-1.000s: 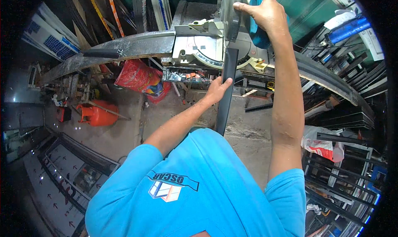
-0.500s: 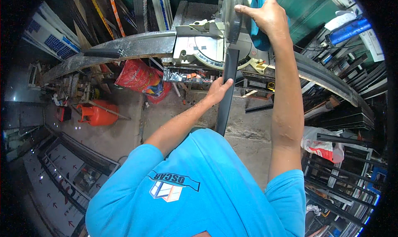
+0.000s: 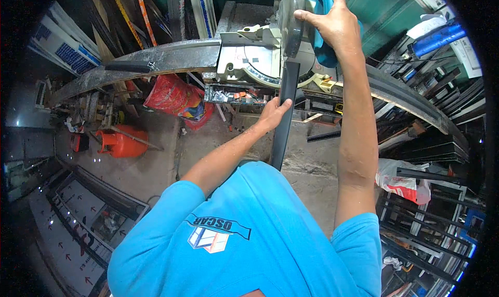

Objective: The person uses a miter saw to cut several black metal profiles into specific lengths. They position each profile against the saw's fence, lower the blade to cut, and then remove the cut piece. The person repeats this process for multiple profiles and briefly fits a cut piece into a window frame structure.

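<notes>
Over floor (image 3: 318, 178), left hand (image 3: 273, 113) wraps black bar (image 3: 285, 122); right hand (image 3: 337, 28), thumb spread, grips handle (image 3: 322, 5), slightly lowered.

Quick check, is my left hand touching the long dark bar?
Touching: the head view plainly shows the left hand at the long dark bar's left edge, its thumb lying over the bar's face.

Cluttered fabrication workshop, mitre saw (image 3: 292, 29) set midway along a long narrow bench (image 3: 182, 57), profile strips (image 3: 206, 11) leaning upright beyond the bench's back edge, orange gas cylinder (image 3: 125, 142) on concrete floor (image 3: 208, 146) off its front edge, dark barred frames (image 3: 423, 212) stacked near its right end.
</notes>
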`<action>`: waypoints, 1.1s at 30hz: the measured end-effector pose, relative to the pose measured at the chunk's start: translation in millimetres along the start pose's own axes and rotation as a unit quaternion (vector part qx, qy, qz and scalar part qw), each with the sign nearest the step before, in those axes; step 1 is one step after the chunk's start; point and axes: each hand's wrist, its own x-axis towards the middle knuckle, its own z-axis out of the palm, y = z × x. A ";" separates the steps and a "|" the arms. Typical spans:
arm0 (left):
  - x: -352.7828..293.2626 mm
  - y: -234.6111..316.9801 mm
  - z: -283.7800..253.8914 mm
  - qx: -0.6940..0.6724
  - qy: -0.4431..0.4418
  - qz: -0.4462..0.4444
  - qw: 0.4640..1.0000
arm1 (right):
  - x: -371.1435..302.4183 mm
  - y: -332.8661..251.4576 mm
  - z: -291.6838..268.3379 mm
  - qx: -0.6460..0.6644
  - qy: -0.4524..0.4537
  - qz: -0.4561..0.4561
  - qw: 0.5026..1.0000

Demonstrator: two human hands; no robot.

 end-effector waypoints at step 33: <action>-6.1 13.8 -1.4 0.008 -0.007 -0.018 1.000 | -15.5 24.5 19.0 -0.094 0.011 0.002 0.996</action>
